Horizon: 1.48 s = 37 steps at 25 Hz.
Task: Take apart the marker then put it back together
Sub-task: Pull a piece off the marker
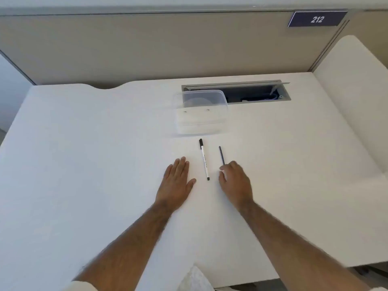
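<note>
- Between the two hands on the white counter (84, 143), the marker (204, 159) lay flat, its white barrel pointing away from the person with a dark cap at the far end and a dark plug at the near end.
- Just right of it lay a thin dark rod (221, 155), probably the ink core, parallel to the barrel and apart from it, likely so each piece stayed easy to find.
- The left hand (176, 181) rested palm down, fingers spread flat, holding nothing; it seemed parked beside the marker, ready to steady it.
- The right hand (235, 181) was loosely curled with its fingertips at the rod's near end; whether it pinched the rod or only touched it could not be told.
- A clear plastic container (201, 112) sat farther back, near a cable hatch (252, 93).
</note>
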Motion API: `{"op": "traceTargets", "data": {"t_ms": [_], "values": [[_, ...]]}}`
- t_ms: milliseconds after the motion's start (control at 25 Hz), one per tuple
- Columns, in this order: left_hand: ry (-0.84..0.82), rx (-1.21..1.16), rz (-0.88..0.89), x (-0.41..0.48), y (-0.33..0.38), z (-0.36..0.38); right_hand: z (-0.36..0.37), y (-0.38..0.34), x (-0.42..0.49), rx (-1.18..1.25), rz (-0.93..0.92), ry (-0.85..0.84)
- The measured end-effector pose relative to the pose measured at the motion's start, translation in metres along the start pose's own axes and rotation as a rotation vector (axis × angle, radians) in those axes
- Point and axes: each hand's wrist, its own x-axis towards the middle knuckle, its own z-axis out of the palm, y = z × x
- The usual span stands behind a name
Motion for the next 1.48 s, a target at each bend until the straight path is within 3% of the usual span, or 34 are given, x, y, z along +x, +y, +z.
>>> {"op": "traceTargets", "data": {"t_ms": [160, 560, 800, 960, 1160, 1320, 1480], "values": [[0.098, 0.043, 0.056, 0.020, 0.000, -0.010, 0.009, -0.035, 0.002, 0.060, 0.071, -0.205], [0.117, 0.005, 0.234, 0.046, 0.007, -0.013, 0.015, -0.047, 0.021, 0.077, 0.247, -0.225], [0.193, -0.028, 0.368, 0.052, 0.008, -0.021, 0.011, -0.052, 0.024, 0.046, 0.139, -0.156], [0.246, 0.000, 0.477, 0.050, -0.003, -0.023, 0.003, -0.049, 0.029, 0.077, -0.076, -0.138], [0.229, -0.088, 0.424, 0.044, -0.006, -0.038, -0.002, -0.040, 0.036, 0.255, -0.202, -0.152], [0.182, -0.176, 0.310, 0.042, -0.004, -0.056, -0.012, -0.035, 0.040, 0.635, 0.010, -0.189], [0.100, -0.226, 0.257, 0.040, -0.003, -0.065, -0.016, -0.032, 0.042, 0.751, 0.116, -0.242]]}}
